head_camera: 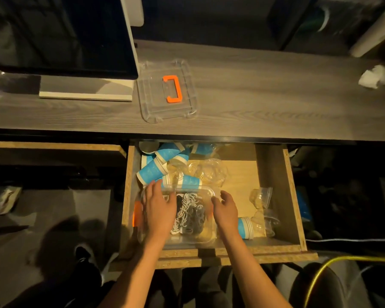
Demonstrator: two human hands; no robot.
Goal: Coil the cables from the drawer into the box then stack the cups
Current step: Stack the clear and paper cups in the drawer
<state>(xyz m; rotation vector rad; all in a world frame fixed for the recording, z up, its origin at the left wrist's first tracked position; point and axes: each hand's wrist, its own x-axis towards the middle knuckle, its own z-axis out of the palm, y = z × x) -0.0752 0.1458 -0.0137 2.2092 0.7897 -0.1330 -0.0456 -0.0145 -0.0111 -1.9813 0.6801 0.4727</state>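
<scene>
A clear plastic box (205, 237) sits in the open wooden drawer (292, 196) at its front left. Inside it lie tangled white and black cables (190, 213). My left hand (159, 210) rests flat over the box's left side, fingers straight. My right hand (225, 211) is at the box's right rim with fingers curled on the edge. Blue-and-white paper cups (151, 171) lie jumbled at the drawer's back left, among clear plastic cups (211, 171). Another blue cup (246, 227) and clear cups (260, 197) lie at the right.
The box's clear lid with an orange handle (172, 88) lies on the grey desk (276, 103) above the drawer. A monitor on its stand (85, 85) is at the left. A crumpled white tissue (375, 76) is at the far right. A yellow cable (333, 266) runs along the floor.
</scene>
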